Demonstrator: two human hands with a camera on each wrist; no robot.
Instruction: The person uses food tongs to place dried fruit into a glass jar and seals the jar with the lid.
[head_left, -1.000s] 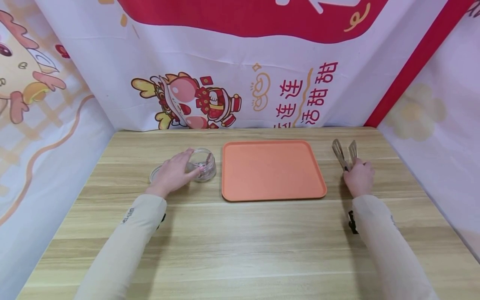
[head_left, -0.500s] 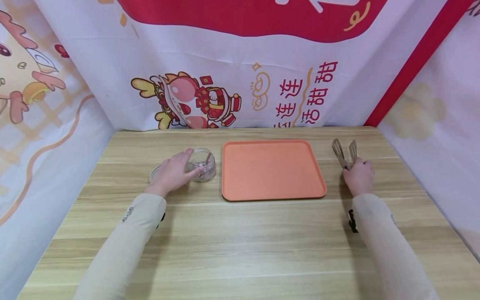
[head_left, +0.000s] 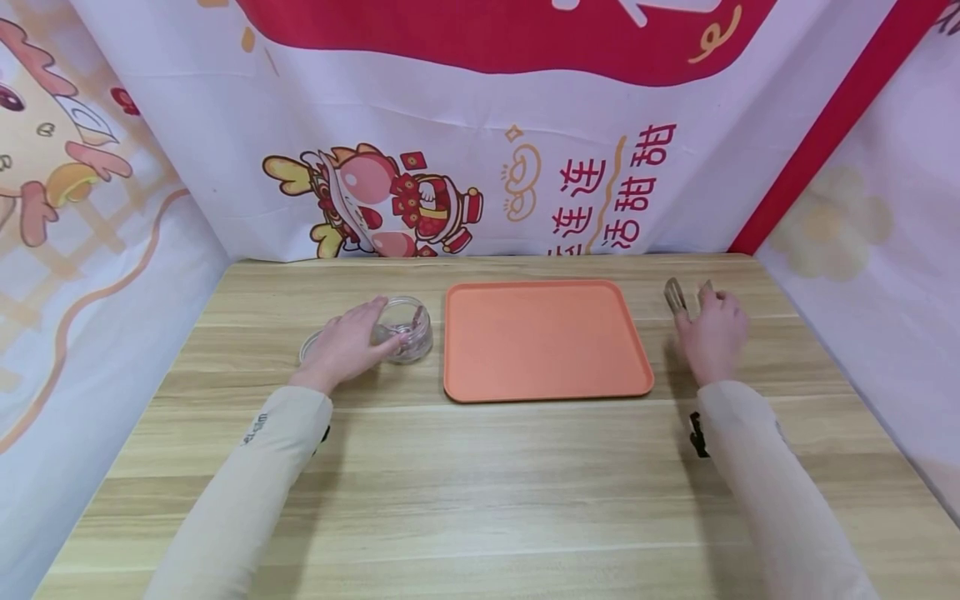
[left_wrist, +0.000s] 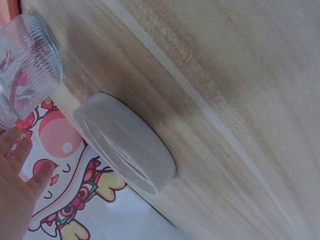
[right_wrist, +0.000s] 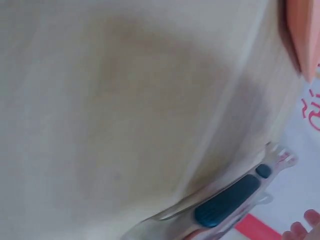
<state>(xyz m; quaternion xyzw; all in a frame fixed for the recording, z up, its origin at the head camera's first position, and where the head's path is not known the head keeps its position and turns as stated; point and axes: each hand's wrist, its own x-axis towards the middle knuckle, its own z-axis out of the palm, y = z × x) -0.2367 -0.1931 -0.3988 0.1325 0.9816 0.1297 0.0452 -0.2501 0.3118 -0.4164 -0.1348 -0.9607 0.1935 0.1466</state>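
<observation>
In the head view my left hand (head_left: 347, 346) holds a clear glass jar (head_left: 415, 340), thumb at its front and fingers at its far left. Ribbed glass shows in the left wrist view, where small reddish and clear pieces lie inside the jar (left_wrist: 25, 67). A round pale lid (left_wrist: 125, 145) rests on the table beside that hand. At the right, my right hand (head_left: 714, 337) grips metal tongs (head_left: 675, 295) by both arms, their tips pointing away from me. The right wrist view shows the tongs' dark handle inlay (right_wrist: 227, 202); most of that hand is out of frame.
An orange rectangular tray (head_left: 547, 342) lies flat between the hands, just right of the jar. Behind the wooden table (head_left: 510, 492) hangs a printed white and red cloth (head_left: 465, 108). Cloth walls also stand along the left and right sides.
My right hand has slid forward along the tongs, covering more of them, while their tips stay in place. My left hand, the jar and the tray have not moved.
</observation>
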